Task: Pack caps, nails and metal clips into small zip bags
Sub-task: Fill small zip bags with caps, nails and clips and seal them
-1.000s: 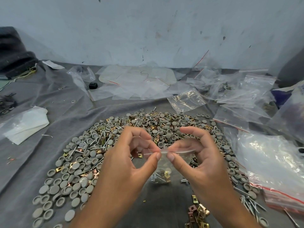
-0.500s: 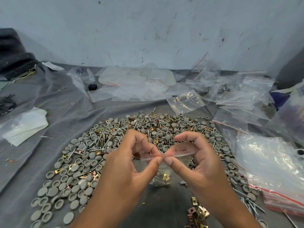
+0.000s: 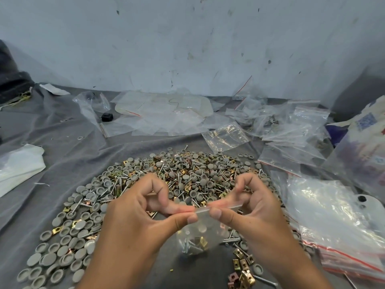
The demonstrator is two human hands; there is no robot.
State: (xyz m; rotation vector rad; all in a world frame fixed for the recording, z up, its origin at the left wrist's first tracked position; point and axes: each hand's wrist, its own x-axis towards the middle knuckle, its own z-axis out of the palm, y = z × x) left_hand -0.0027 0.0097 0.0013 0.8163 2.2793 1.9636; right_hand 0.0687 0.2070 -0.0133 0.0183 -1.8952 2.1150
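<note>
Much hardware (image 3: 177, 180) on grey cloth (image 3: 62, 147)

A small clear zip bag (image 3: 200, 232) hangs upright — caps, nails, a brass clip inside — over the mixed pile (image 3: 177, 178).
</note>
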